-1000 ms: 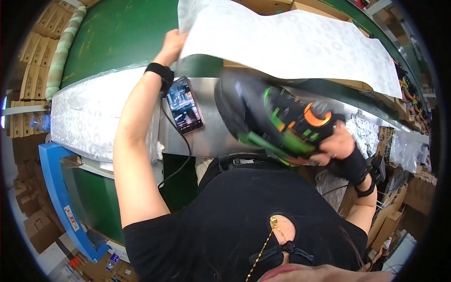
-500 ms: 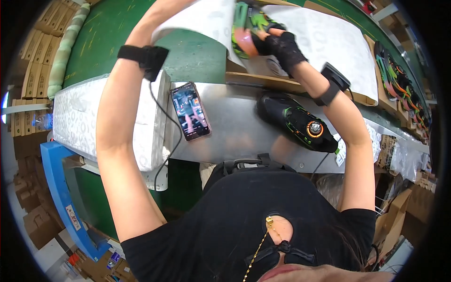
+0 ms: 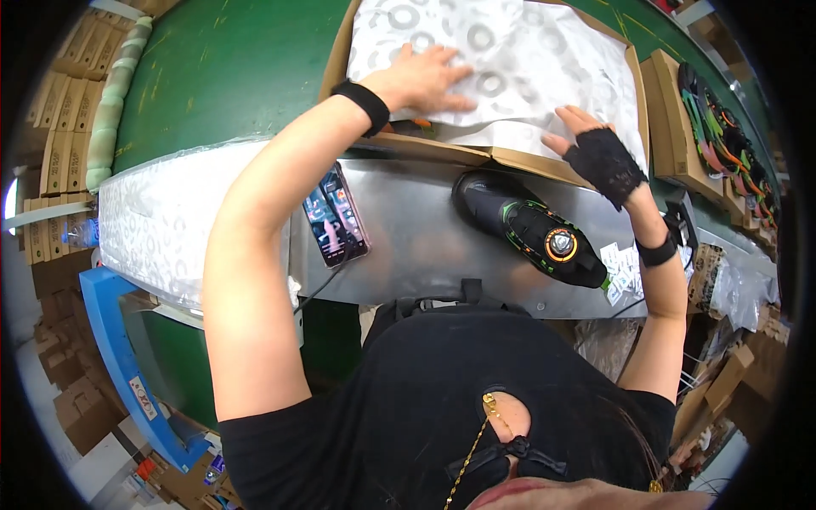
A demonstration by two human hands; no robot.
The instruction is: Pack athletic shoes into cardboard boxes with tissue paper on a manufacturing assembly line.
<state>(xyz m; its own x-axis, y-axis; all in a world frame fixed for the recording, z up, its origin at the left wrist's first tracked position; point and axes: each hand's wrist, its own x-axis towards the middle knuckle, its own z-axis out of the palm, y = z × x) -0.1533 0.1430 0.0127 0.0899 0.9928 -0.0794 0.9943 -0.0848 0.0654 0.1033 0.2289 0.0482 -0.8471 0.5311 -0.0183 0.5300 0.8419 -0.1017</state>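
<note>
My left hand point(image 3: 425, 81) lies spread on white tissue paper point(image 3: 518, 51) with grey printed shapes, which covers the inside of a cardboard box point(image 3: 450, 153). A small orange and green bit shows under the paper's near edge, by my left wrist; what else lies beneath is hidden. At the box's near right side is my right hand point(image 3: 599, 157) in a black fingerless glove, fingers stretched out at the paper and holding nothing. A black shoe point(image 3: 540, 229) with an orange-ringed dial and green trim rests on the metal surface, just in front of the box.
A phone point(image 3: 337, 217) with a lit screen lies left of the shoe. Farther left is a stack of printed tissue paper point(image 3: 174, 217). Small white labels point(image 3: 623, 274) sit near the shoe's heel. More colourful shoes point(image 3: 722, 136) stand in a box at right.
The green and orange shoe in my right hand has been let go and is largely out of sight. The tissue paper now covers the box, and my left hand has come down onto it.
</note>
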